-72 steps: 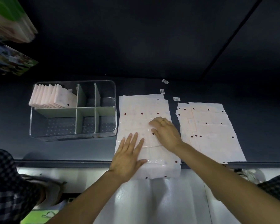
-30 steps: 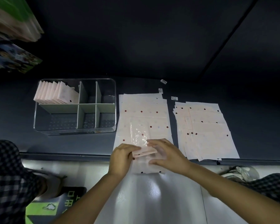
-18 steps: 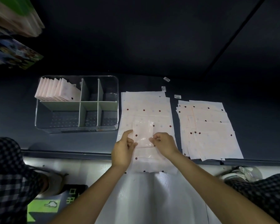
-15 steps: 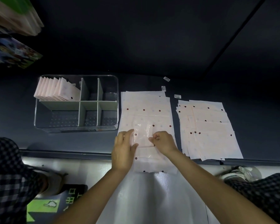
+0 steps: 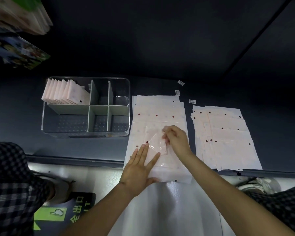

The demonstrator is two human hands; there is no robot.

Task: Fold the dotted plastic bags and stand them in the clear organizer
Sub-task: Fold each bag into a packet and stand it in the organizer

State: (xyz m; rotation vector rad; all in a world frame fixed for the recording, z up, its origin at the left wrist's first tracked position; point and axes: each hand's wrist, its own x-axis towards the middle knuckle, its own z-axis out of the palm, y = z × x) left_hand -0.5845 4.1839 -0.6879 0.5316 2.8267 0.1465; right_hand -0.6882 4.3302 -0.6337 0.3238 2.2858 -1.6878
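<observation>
Fingers flat, your left hand (image 5: 138, 169) pins the folded bag (image 5: 155, 142) — your right hand (image 5: 176, 138) pinches its edge.

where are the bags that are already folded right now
In the head view, the folded bags stand in a row in the back-left compartment of the clear organizer, left of the flat bag stack.

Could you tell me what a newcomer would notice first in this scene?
Probably the two hands at centre: the left hand lies flat on a half-folded bag while the right hand pinches its edge, on top of a flat stack. To the left, the organizer holds a row of folded bags in its far-left compartment.
</observation>
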